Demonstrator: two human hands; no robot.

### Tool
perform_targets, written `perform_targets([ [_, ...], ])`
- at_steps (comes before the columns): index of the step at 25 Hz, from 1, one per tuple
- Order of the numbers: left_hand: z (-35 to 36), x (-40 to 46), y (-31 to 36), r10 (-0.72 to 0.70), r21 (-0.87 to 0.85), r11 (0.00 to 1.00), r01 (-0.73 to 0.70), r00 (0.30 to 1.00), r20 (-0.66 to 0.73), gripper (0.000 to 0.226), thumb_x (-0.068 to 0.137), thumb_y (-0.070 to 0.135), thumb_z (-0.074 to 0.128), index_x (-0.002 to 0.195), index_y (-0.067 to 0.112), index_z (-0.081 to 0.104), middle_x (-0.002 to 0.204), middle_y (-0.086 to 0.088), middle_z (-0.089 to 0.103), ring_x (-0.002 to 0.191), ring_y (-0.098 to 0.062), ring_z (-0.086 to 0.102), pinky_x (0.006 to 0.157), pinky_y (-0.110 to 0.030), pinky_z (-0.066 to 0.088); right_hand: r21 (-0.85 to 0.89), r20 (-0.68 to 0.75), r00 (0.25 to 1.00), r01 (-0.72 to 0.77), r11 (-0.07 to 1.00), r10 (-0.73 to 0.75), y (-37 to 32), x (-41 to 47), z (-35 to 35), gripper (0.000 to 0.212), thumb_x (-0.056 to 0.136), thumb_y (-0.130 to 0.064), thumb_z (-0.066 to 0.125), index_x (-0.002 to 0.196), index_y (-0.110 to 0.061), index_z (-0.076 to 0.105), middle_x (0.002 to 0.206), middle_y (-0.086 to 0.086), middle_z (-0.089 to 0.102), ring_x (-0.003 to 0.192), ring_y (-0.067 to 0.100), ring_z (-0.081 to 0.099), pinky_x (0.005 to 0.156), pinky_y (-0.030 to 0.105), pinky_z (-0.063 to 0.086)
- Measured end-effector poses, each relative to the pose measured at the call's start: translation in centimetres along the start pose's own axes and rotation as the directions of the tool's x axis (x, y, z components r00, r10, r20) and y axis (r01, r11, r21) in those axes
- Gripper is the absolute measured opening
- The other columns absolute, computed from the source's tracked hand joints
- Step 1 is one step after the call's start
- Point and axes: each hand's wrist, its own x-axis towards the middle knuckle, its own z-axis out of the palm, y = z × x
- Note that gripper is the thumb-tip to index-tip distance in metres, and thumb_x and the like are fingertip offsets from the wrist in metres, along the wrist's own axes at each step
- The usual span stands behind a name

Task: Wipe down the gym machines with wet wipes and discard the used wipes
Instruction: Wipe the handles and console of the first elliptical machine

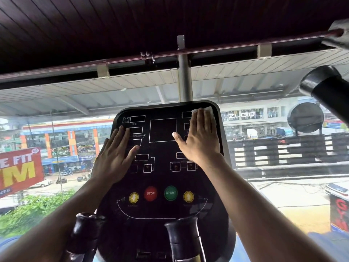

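Observation:
A black console panel (162,178) of a gym machine fills the middle of the head view, with STOP and START buttons and two yellow arrow buttons low on it. My right hand (200,137) lies flat with straight fingers on the panel's upper right corner, pressing a white wet wipe (208,110) whose edge shows past the fingertips. My left hand (113,156) rests flat on the panel's left side near the SPEED display, holding nothing.
Two black padded handle grips (85,233) (183,241) rise in front of the panel's lower edge. Another black handle (324,87) juts in at the upper right. Behind the console is a large window onto a street.

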Motion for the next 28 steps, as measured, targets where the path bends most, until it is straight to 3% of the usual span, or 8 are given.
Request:
perform_targets([
  [3,0.0,-0.1,0.0,-0.004,-0.001,1.0,0.004,1.0,-0.008,0.082,0.097,0.077,0.012,0.166,0.032,0.005,0.172,0.011,-0.004,0.158,-0.004,-0.008,0.129,-0.033,0.001,-0.002,0.032,0.999,-0.019,1.0,0.02,-0.9,2.9,-0.3,0.106,0.09,-0.082,0.007,0.161,-0.005,-0.006,0.169,0.018,-0.011,0.153,0.04,-0.02,0.124,0.055,-0.011],
  [8,-0.1,-0.1,0.1,0.0,0.007,1.0,0.0,1.0,-0.008,0.083,0.097,0.078,0.01,0.166,0.033,0.006,0.173,0.011,-0.003,0.158,-0.005,-0.008,0.127,-0.031,-0.001,0.016,0.031,0.99,0.137,0.99,-0.137,-2.1,-1.2,0.3,0.105,0.089,-0.081,0.0,0.16,-0.003,-0.011,0.168,0.017,-0.014,0.155,0.032,-0.019,0.127,0.049,-0.005],
  [14,-0.1,-0.1,0.2,-0.01,0.01,1.0,0.01,1.0,-0.003,0.081,0.096,0.078,0.01,0.165,0.035,0.005,0.173,0.013,-0.004,0.158,-0.002,-0.01,0.126,-0.027,-0.003,0.0,0.037,0.998,0.057,0.998,-0.057,-2.1,1.4,0.1,0.102,0.091,-0.078,-0.001,0.16,-0.003,-0.01,0.168,0.018,-0.014,0.155,0.031,-0.018,0.126,0.046,-0.012],
  [18,-0.2,-0.1,0.3,-0.018,0.022,1.0,0.018,1.0,-0.002,0.081,0.097,0.076,0.012,0.166,0.033,0.006,0.173,0.011,-0.003,0.158,-0.004,-0.008,0.126,-0.027,-0.003,0.017,0.068,0.969,0.235,0.972,-0.236,-4.8,2.0,0.2,0.099,0.095,-0.075,0.01,0.16,-0.003,-0.01,0.168,0.017,-0.015,0.155,0.03,-0.019,0.126,0.045,-0.012],
  [20,-0.3,-0.2,0.5,-0.016,0.009,1.0,0.016,1.0,0.0,0.082,0.097,0.076,0.011,0.166,0.032,0.007,0.173,0.011,-0.002,0.158,-0.004,-0.007,0.127,-0.028,-0.002,-0.001,0.044,0.956,0.289,0.957,-0.289,-3.9,-0.3,0.7,0.095,0.094,-0.071,0.004,0.16,-0.005,-0.011,0.168,0.015,-0.016,0.155,0.027,-0.021,0.127,0.045,-0.01],
  [22,-0.4,-0.3,0.5,-0.014,-0.001,1.0,0.014,1.0,-0.001,0.082,0.097,0.077,0.011,0.166,0.033,0.007,0.173,0.011,-0.001,0.158,-0.004,-0.007,0.127,-0.029,-0.002,-0.014,0.016,0.968,0.251,0.968,-0.251,-2.5,-1.0,0.8,0.092,0.092,-0.068,0.0,0.16,-0.007,-0.012,0.169,0.013,-0.017,0.155,0.026,-0.021,0.127,0.046,-0.01],
  [25,-0.5,-0.2,0.5,-0.017,0.005,1.0,0.017,1.0,0.001,0.082,0.096,0.077,0.009,0.166,0.033,0.006,0.173,0.012,-0.004,0.158,-0.003,-0.009,0.127,-0.028,-0.002,0.014,0.025,0.987,0.16,0.987,-0.16,-2.6,2.1,0.3,0.091,0.098,-0.067,0.009,0.16,-0.003,-0.01,0.168,0.018,-0.014,0.156,0.03,-0.017,0.127,0.046,-0.009],
  [28,-0.4,-0.3,0.5,-0.019,0.014,1.0,0.019,1.0,0.004,0.082,0.097,0.077,0.009,0.166,0.032,0.007,0.173,0.011,-0.003,0.158,-0.004,-0.008,0.127,-0.028,-0.002,0.018,0.023,0.968,0.248,0.969,-0.248,-5.1,3.7,0.8,0.095,0.095,-0.067,0.013,0.16,-0.001,-0.007,0.168,0.02,-0.012,0.156,0.032,-0.015,0.126,0.045,-0.01],
])
